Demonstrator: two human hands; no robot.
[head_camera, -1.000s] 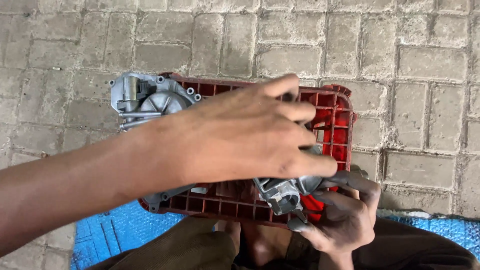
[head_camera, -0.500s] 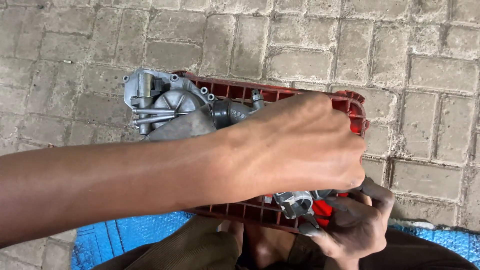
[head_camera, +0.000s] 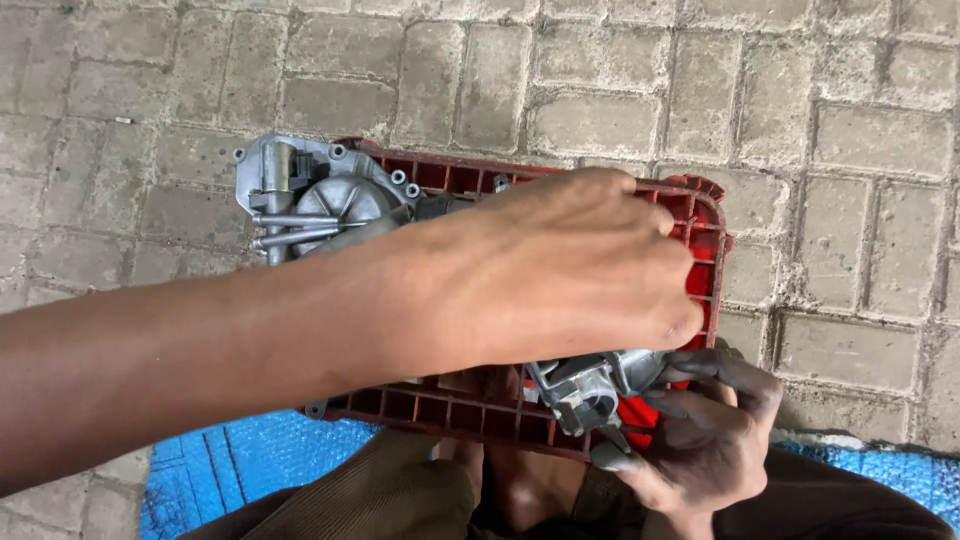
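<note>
A red ribbed plastic tray (head_camera: 710, 235) lies on a paved floor in front of my knees. My left hand (head_camera: 560, 270) reaches across it, palm down, fingers curled over its right part; what they grip is hidden. My right hand (head_camera: 700, 440), dark with grease, holds a small silver metal part (head_camera: 590, 385) with a red piece at the tray's near right corner. A larger grey metal housing (head_camera: 310, 195) with bolts rests on the tray's far left corner.
Grey paving bricks (head_camera: 600, 80) surround the tray. A blue woven mat (head_camera: 240, 465) lies under my legs, showing at both sides. My brown trousers (head_camera: 390, 495) fill the bottom of the view.
My left hand has shifted right and a little farther over the tray, uncovering more of the grey housing. My right hand keeps hold of the small silver part.
</note>
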